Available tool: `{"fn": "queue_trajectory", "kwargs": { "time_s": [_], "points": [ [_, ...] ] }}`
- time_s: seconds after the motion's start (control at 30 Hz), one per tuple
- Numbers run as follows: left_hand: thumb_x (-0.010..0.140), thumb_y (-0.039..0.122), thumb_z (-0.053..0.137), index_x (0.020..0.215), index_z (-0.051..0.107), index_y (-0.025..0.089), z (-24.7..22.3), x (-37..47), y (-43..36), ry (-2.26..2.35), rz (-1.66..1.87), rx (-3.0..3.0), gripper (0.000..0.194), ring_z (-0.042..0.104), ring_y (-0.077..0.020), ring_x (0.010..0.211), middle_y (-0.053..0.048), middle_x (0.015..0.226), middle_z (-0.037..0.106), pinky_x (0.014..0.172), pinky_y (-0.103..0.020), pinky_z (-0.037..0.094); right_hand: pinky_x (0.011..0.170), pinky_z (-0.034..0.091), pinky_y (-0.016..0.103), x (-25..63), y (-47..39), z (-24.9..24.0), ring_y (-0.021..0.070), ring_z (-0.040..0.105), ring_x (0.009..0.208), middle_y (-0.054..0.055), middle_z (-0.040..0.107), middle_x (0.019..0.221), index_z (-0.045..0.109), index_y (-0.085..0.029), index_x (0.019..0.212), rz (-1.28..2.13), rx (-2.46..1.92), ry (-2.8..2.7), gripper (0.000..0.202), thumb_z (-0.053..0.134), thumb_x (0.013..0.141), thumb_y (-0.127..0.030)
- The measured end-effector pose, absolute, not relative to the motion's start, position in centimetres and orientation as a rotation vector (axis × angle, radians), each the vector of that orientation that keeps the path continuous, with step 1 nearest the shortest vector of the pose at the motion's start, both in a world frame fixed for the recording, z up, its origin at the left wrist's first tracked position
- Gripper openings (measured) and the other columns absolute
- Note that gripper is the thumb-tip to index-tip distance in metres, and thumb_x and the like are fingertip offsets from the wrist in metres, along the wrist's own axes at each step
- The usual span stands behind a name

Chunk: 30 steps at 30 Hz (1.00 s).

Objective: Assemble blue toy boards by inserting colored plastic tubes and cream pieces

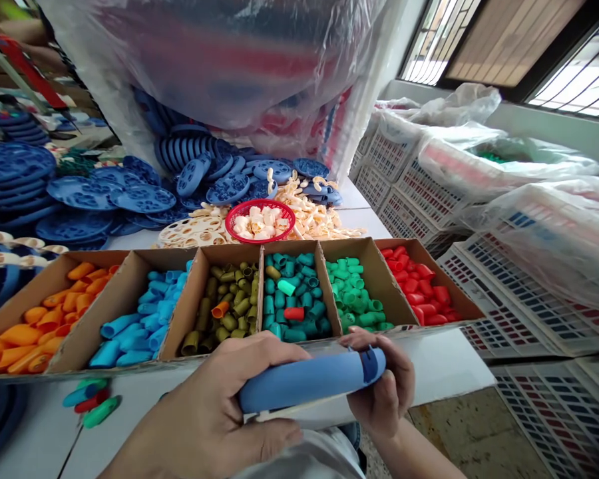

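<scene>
My left hand (214,399) is closed around the left side of a blue plastic disc (302,384), thumb below and fingers over the top. The disc is seen edge-on, with a pale layer along its underside and a dark blue insert in a notch at its right end. At that end my right hand (387,389) pinches the rim, its fingers curled around the notch. Whether a small part sits between those fingers is hidden. Just beyond the hands stands a divided cardboard box (182,303) with small plastic caps sorted by colour, among them teal caps (299,296) and green caps (354,293).
A red basket (260,238) with pale pieces stands behind the box, beside a cream-coloured pile (319,216). Blue discs (142,196) are stacked at the back left. Several loose caps (92,401) lie at the left front. White crates (509,293) line the right side.
</scene>
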State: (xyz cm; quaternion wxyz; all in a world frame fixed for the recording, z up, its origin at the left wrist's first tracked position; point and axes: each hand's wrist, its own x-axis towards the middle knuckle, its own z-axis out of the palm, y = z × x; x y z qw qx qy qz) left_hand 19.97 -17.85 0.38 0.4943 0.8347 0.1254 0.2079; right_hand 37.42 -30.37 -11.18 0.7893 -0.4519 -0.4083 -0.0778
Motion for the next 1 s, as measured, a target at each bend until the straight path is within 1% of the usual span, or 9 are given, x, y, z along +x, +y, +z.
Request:
{"fn": "queue_trajectory", "kwargs": {
  "time_s": [0.1, 0.2, 0.33, 0.43, 0.5, 0.6, 0.77, 0.87, 1.0],
  "points": [
    [0.076, 0.038, 0.086, 0.109, 0.084, 0.032, -0.4, 20.3, -18.5, 0.432, 0.565, 1.867, 0.034, 0.065, -0.0161, 0.064, 0.000, 0.077, 0.074, 0.062, -0.019, 0.053, 0.064, 0.063, 0.033, 37.2, -31.0, -11.7, 0.0198, 0.074, 0.075, 0.002, 0.077, 0.090, 0.072, -0.029, 0.126, -0.047, -1.009, -0.829, 0.030, 0.051, 0.105, -0.034],
    [0.076, 0.039, 0.086, 0.108, 0.085, 0.027, -1.7, 20.3, -18.9, 0.508, 0.534, 1.724, 0.034, 0.065, -0.0181, 0.063, -0.002, 0.072, 0.071, 0.056, -0.020, 0.053, 0.065, 0.061, 0.030, 37.4, -31.7, -12.3, 0.0204, 0.074, 0.077, 0.006, 0.078, 0.094, 0.076, -0.024, 0.117, -0.058, -1.084, -0.779, 0.026, 0.056, 0.103, -0.034],
    [0.079, 0.037, 0.084, 0.129, 0.073, 0.028, -3.2, 19.6, -18.2, 0.364, 0.363, 1.480, 0.053, 0.074, -0.0250, 0.083, -0.007, 0.100, 0.077, 0.070, -0.027, 0.062, 0.063, 0.056, 0.028, 38.2, -31.8, -12.3, 0.0189, 0.071, 0.072, 0.005, 0.075, 0.083, 0.078, -0.022, 0.107, -0.097, -1.123, -0.738, 0.023, 0.058, 0.103, -0.032],
    [0.084, 0.034, 0.080, 0.132, 0.069, 0.029, -3.4, 18.6, -17.0, 0.390, 0.274, 1.597, 0.050, 0.074, -0.0252, 0.095, -0.008, 0.116, 0.075, 0.080, -0.027, 0.062, 0.059, 0.054, 0.028, 38.5, -31.1, -11.9, 0.0178, 0.069, 0.069, 0.003, 0.074, 0.080, 0.078, -0.022, 0.103, -0.124, -1.103, -0.753, 0.023, 0.056, 0.104, -0.027],
    [0.088, 0.039, 0.077, 0.133, 0.066, 0.028, -3.0, 18.0, -16.2, 0.453, 0.231, 1.657, 0.048, 0.074, -0.0239, 0.093, -0.007, 0.115, 0.075, 0.077, -0.027, 0.063, 0.065, 0.057, 0.031, 38.4, -30.5, -11.7, 0.0178, 0.069, 0.071, 0.001, 0.073, 0.079, 0.077, -0.024, 0.107, -0.185, -1.059, -0.787, 0.021, 0.057, 0.104, -0.026],
    [0.087, 0.047, 0.075, 0.141, 0.059, 0.027, -1.4, 17.8, -15.9, 0.516, 0.160, 1.782, 0.060, 0.076, -0.0244, 0.090, -0.006, 0.113, 0.077, 0.074, -0.027, 0.064, 0.075, 0.058, 0.036, 38.0, -29.8, -11.6, 0.0165, 0.067, 0.069, -0.003, 0.069, 0.077, 0.072, -0.028, 0.125, -0.292, -0.994, -0.802, 0.027, 0.058, 0.102, -0.024],
    [0.083, 0.025, 0.074, 0.143, 0.063, 0.034, 1.4, 19.4, -17.0, 0.273, -0.011, 2.370, 0.062, 0.075, -0.0244, 0.112, -0.001, 0.131, 0.075, 0.097, -0.027, 0.059, 0.088, 0.051, 0.045, 36.8, -29.7, -11.8, 0.0221, 0.070, 0.086, 0.003, 0.073, 0.099, 0.061, -0.025, 0.140, -0.276, -1.014, -0.970, 0.039, 0.051, 0.103, -0.030],
    [0.083, 0.022, 0.075, 0.139, 0.063, 0.038, 2.1, 19.7, -17.1, 0.165, 0.121, 2.382, 0.059, 0.075, -0.0201, 0.113, 0.004, 0.130, 0.076, 0.097, -0.020, 0.058, 0.086, 0.053, 0.043, 36.0, -30.3, -12.4, 0.0230, 0.068, 0.090, 0.004, 0.072, 0.100, 0.054, -0.023, 0.146, -0.058, -0.965, -1.117, 0.046, 0.045, 0.105, -0.043],
    [0.087, 0.028, 0.074, 0.132, 0.068, 0.037, 1.5, 19.5, -16.8, 0.218, 0.306, 2.311, 0.046, 0.078, -0.0185, 0.092, 0.004, 0.111, 0.081, 0.080, -0.018, 0.060, 0.074, 0.058, 0.039, 35.4, -31.5, -13.8, 0.0242, 0.070, 0.086, 0.006, 0.071, 0.103, 0.059, -0.029, 0.139, 0.207, -1.006, -1.060, 0.045, 0.051, 0.102, -0.053]
  ]
}}
